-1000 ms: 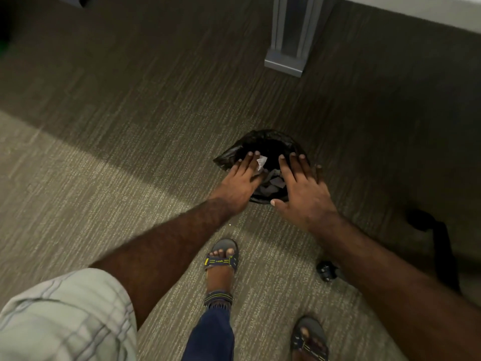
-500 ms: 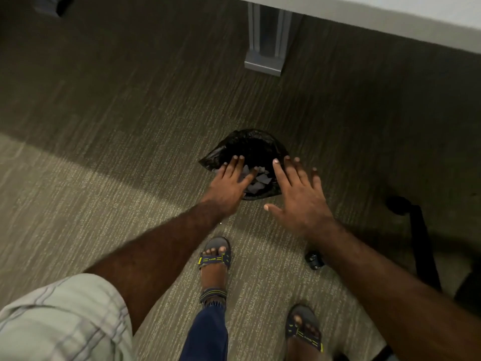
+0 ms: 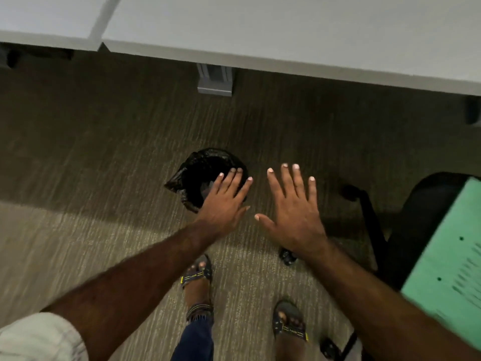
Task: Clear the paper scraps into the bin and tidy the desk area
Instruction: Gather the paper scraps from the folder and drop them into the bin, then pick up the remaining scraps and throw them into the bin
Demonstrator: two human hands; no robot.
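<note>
Head view: both hands, left (image 3: pixel 224 201) and right (image 3: pixel 294 212), spread flat and empty above the upright, mouth-up bin (image 3: pixel 205 175).

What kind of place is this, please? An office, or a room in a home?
Most likely an office. A white desk stands on a metal leg over short-pile carpet, with a small lined bin beneath and a wheeled chair beside it.

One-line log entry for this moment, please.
left hand: open, empty, above bin | right hand: open, empty, beside bin | desk: bare
</note>
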